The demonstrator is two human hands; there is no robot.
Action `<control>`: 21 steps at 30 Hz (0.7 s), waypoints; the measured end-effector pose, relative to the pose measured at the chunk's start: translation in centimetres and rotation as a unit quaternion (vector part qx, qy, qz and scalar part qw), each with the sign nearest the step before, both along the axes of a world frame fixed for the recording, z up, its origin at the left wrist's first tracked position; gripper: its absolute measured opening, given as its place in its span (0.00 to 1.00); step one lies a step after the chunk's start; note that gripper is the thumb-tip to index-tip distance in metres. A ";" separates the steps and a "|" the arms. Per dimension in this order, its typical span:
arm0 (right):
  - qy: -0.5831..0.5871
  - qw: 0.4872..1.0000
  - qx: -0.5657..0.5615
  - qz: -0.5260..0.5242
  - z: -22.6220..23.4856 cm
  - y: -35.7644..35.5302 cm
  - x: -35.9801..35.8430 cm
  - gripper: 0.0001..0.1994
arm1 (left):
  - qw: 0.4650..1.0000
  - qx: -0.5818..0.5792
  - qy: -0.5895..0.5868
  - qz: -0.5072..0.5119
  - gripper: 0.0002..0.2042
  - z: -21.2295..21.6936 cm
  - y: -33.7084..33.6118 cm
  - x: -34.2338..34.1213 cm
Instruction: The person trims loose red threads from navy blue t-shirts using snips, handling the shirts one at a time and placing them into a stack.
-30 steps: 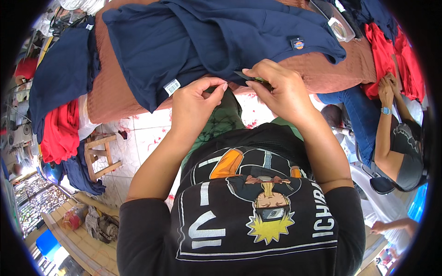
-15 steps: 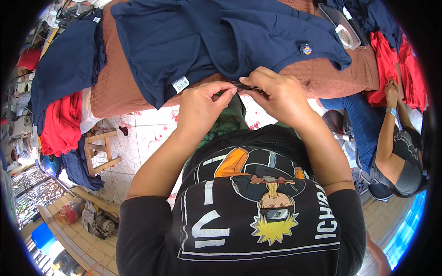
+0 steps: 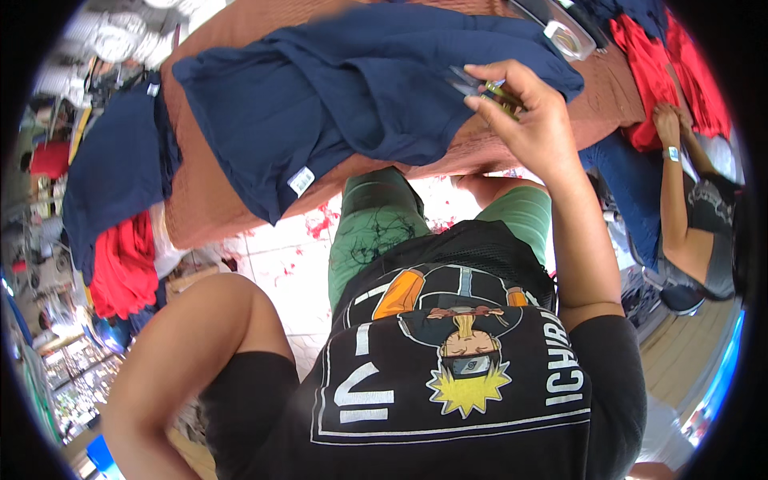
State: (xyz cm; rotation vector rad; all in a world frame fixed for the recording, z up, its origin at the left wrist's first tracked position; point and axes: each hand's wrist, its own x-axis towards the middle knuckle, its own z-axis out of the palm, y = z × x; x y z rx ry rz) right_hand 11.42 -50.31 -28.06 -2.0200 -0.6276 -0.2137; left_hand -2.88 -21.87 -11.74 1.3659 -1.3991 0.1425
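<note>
My right hand [image 3: 532,120] holds a pair of small thread snips [image 3: 502,96] between thumb and fingers. The blades point left, over a navy garment [image 3: 360,96] spread on the table. Whether they touch the cloth I cannot tell. A white tag [image 3: 301,182] hangs at the garment's near left corner. My left arm [image 3: 192,360] is bent back toward the lower left, and its hand is out of the picture.
The table has a brown cover [image 3: 192,204]. Another navy garment [image 3: 112,160] and a red cloth [image 3: 124,268] hang at the left. A clear case [image 3: 570,40] lies far right. Beyond it, another person's hands [image 3: 670,124] are at red cloth [image 3: 634,76].
My hands were together at the table's near edge. The right has moved up and right with the snips; the left has swung back out of view. The garment's dark label no longer shows.
</note>
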 end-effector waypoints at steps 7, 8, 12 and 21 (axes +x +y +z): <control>0.001 0.989 0.052 -0.137 -0.4 -5.2 0.3 0.14 | 0.944 0.193 -0.016 -0.267 0.10 0.4 -7.0 1.9; 0.001 0.986 0.070 -0.149 -0.9 -5.7 0.3 0.14 | 0.934 0.224 -0.003 -0.279 0.09 -0.8 -8.7 2.0; 0.040 0.984 0.045 -0.165 -1.4 -9.5 -0.2 0.14 | 0.996 0.077 -0.046 0.023 0.11 -7.1 -21.6 -0.3; 0.009 0.978 -0.185 0.097 -1.2 -10.8 2.0 0.17 | 0.974 -0.097 -0.074 -0.191 0.09 -3.4 -33.9 -5.6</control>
